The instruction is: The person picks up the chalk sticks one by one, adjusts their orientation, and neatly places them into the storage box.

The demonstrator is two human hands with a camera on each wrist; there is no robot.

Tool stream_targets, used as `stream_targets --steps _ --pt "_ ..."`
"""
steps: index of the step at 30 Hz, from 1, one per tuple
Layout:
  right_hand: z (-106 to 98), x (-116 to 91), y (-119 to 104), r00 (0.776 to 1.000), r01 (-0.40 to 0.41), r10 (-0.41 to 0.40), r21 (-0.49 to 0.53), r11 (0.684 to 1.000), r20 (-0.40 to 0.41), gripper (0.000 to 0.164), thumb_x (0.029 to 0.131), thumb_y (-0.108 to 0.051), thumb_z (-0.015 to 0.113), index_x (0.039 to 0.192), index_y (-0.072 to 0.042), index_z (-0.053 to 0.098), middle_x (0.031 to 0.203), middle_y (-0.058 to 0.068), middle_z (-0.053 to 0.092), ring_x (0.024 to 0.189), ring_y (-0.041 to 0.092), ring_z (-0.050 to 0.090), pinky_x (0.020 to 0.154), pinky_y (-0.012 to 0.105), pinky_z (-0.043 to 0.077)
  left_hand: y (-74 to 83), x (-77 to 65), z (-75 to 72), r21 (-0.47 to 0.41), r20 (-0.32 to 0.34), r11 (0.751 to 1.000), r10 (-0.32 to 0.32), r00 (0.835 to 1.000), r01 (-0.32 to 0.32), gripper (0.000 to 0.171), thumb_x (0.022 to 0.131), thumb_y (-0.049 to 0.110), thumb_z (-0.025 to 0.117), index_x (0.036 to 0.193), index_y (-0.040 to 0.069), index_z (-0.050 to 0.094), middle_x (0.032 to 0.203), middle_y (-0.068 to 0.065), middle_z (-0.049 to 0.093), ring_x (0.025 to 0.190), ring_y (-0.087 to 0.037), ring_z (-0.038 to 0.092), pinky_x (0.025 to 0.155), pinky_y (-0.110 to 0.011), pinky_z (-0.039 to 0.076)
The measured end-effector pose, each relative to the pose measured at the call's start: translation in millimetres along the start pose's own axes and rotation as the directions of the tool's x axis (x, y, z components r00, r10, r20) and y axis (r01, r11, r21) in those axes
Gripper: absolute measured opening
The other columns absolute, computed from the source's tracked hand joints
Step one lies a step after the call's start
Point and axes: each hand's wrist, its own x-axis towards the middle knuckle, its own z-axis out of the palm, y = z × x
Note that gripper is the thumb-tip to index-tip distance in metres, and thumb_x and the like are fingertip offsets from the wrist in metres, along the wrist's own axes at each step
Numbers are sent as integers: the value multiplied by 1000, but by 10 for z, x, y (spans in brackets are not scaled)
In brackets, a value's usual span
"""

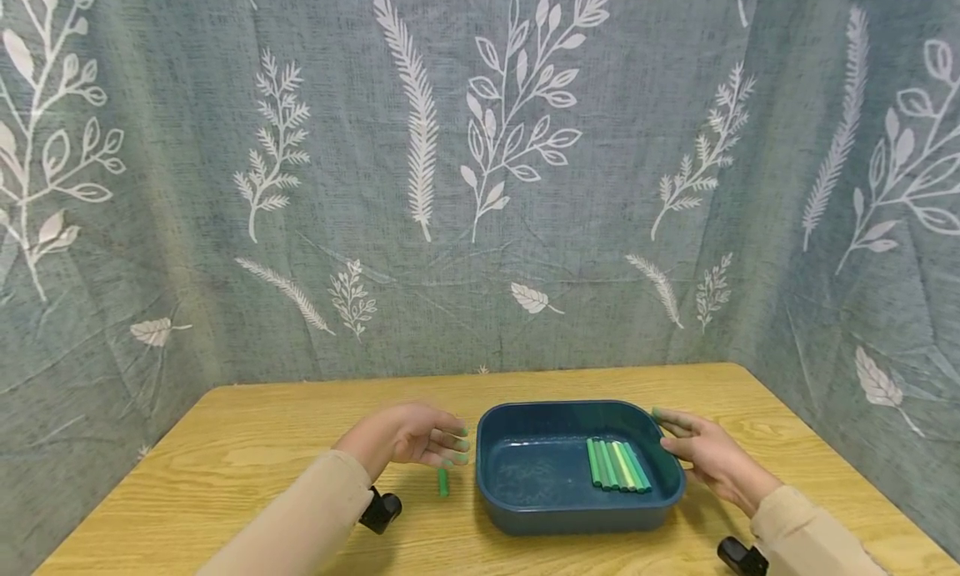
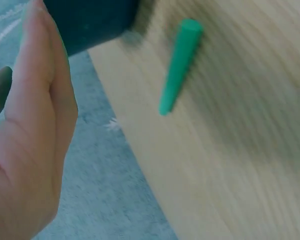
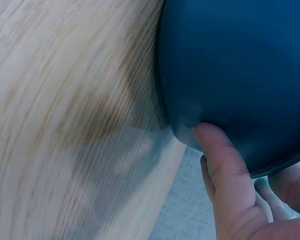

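Note:
A dark blue rectangular tub (image 1: 525, 522) stands on the wooden table. Several slim sticks (image 1: 617, 466) in shades of green lie side by side in its right half. My right hand (image 1: 716, 459) holds the tub at its far right corner. The right wrist view shows one digit (image 3: 222, 155) against the outer wall, others at the rim. My left hand (image 1: 423, 434) hovers left of the tub, fingers loosely bent, holding nothing. Just below it, a single green round stick (image 1: 443, 483) lies on the table; the left wrist view shows this stick (image 2: 180, 67) apart from the hand.
The wooden tabletop (image 1: 247, 459) extends to both sides of the tub. A grey-blue curtain (image 1: 337, 184) with white leaf prints hangs behind the table and along both sides. A black wrist camera (image 1: 380, 511) sits below the left wrist, another camera (image 1: 742, 555) below the right.

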Motion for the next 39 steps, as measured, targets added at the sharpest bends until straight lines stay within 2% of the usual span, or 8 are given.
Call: stream_targets --steps 5,12,22,28,30,32,37,39 --pt "0 1 19 1000 -11 11 6 1000 7 60 103 -3 44 153 7 10 155 32 3 138 54 12 92 50 51 -158 -36 -80 18 -33 1000 -13 999 13 39 103 10 48 134 -13 45 103 -19 63 88 -24 68 77 -27 57" --pt "-19 -6 2 1000 -4 4 6 1000 10 60 104 -3 42 153 6 9 155 32 2 138 53 15 86 45 55 -250 -52 -192 67 -82 998 -6 997 11 42 102 10 50 133 -17 44 112 -28 62 101 -38 66 79 -32 58" --pt "-58 -7 35 999 -8 8 2 1000 33 62 104 -4 44 153 6 7 154 33 0 137 54 14 88 45 54 -353 -36 -262 80 -109 994 -68 992 77 47 100 12 55 137 -15 42 102 -23 64 78 -22 67 73 -27 57" --pt "-90 -3 47 998 1 -2 5 1000 63 64 104 -6 44 153 6 5 155 33 -2 138 53 12 83 43 55 -397 18 -304 104 -127 990 -82 989 96 44 100 12 54 133 -16 45 101 -24 63 82 -26 68 76 -29 57" --pt "-97 -1 51 998 0 1 -12 1000 64 64 103 -7 45 153 6 6 154 34 0 136 51 23 80 42 54 -409 29 -322 119 -129 988 -88 988 103 41 101 12 54 131 -16 47 101 -24 63 84 -27 68 77 -30 57" --pt "-100 3 33 998 -2 4 -24 1000 62 64 103 -6 45 153 7 7 154 34 1 136 50 23 82 43 54 -417 23 -338 130 -121 986 -89 989 104 39 101 12 53 127 -17 50 102 -24 63 86 -28 68 79 -31 57" --pt "-100 6 24 997 -9 10 -12 1000 72 65 103 -5 46 152 8 6 154 34 -1 137 54 10 92 49 52 -484 45 -330 137 -122 985 -93 988 109 31 100 14 56 114 -14 60 98 -21 65 80 -24 69 77 -31 58" --pt "-95 15 17 997 -10 10 -7 1000 72 65 103 -6 45 152 7 5 155 33 -1 138 54 10 91 49 52 -503 64 -323 133 -139 986 -86 987 105 28 100 14 57 110 -12 61 95 -19 64 76 -22 68 75 -30 58"
